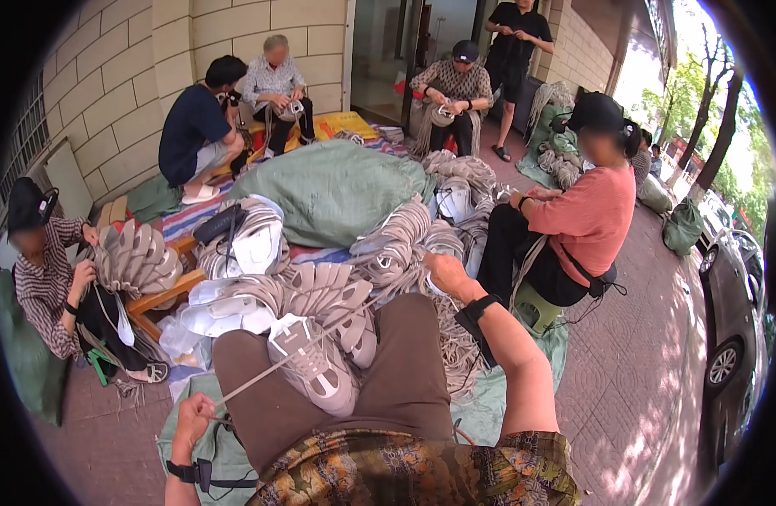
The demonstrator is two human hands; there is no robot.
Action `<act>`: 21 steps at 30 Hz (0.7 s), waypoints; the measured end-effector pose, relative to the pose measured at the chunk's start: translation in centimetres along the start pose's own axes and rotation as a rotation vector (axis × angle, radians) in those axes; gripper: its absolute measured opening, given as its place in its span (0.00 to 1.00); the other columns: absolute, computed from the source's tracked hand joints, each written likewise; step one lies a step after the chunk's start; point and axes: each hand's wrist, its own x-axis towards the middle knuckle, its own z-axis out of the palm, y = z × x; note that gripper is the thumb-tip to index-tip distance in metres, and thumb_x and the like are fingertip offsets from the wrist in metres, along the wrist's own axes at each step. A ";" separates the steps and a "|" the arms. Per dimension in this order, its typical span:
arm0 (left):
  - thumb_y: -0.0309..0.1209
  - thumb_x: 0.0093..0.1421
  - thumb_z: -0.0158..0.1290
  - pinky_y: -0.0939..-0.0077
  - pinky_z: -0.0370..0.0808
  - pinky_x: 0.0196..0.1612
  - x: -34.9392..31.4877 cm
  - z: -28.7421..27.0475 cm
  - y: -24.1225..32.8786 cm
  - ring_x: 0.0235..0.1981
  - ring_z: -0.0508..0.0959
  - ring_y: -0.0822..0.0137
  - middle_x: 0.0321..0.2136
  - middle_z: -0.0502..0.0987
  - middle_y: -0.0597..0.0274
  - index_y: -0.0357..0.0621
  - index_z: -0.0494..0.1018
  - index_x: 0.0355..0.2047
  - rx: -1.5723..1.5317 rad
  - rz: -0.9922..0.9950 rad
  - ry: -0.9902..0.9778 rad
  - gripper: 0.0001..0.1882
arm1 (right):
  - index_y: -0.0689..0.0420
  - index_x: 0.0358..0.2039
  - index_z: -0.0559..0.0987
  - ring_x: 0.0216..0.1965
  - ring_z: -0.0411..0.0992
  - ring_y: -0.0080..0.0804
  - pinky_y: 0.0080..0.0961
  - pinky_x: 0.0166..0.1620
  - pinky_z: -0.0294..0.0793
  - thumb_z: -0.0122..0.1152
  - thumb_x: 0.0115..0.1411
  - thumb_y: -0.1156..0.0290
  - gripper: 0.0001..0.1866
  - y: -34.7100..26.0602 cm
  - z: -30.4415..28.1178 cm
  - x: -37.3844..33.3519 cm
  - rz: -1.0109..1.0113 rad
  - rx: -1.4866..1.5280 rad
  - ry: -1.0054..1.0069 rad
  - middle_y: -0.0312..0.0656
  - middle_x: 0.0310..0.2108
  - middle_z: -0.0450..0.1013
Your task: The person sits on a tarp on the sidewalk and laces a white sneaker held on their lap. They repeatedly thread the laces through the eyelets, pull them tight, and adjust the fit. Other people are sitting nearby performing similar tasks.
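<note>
A grey-and-white sneaker [314,364] rests between my thighs, toe toward me. A beige shoelace [266,371] is drawn taut on a slant across it. My left hand [194,415], low beside my left thigh, pinches the lace near one end. Out beyond my right knee, my right hand [449,276] is closed around the lace's other stretch. Just past the sneaker lies a row of nested shoe uppers [325,291]. Piles of bundled laces [396,244] lie near my right hand.
A big green sack [333,190] lies beyond the piles. A wooden stool [164,295] stands left. Co-workers sit around; the nearest, in a pink top [586,211], is at my right, another in stripes [46,278] at far left. Parked cars [734,312] line the right.
</note>
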 end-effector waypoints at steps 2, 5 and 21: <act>0.22 0.49 0.52 0.70 0.70 0.26 -1.4 0.3 0.5 0.21 0.74 0.65 0.16 0.71 0.57 0.36 0.69 0.26 0.219 -0.004 0.012 0.04 | 0.59 0.31 0.73 0.31 0.72 0.57 0.49 0.34 0.70 0.47 0.50 0.76 0.08 0.6 -0.6 -1.0 0.022 -0.010 0.037 0.55 0.25 0.72; 0.24 0.45 0.54 0.61 0.70 0.31 -2.5 1.2 0.8 0.26 0.74 0.53 0.20 0.72 0.50 0.37 0.69 0.25 0.622 0.298 0.094 0.07 | 0.59 0.31 0.74 0.31 0.72 0.55 0.47 0.35 0.71 0.48 0.50 0.76 0.08 2.9 -1.1 -1.8 0.037 -0.084 0.001 0.53 0.25 0.73; 0.25 0.52 0.47 0.58 0.71 0.27 -3.8 -3.1 -8.6 0.24 0.77 0.50 0.20 0.75 0.47 0.38 0.72 0.22 1.080 0.044 0.317 0.06 | 0.62 0.26 0.75 0.23 0.73 0.45 0.35 0.26 0.71 0.60 0.47 0.71 0.09 6.0 -9.4 -6.7 -0.086 -0.001 -0.184 0.50 0.24 0.74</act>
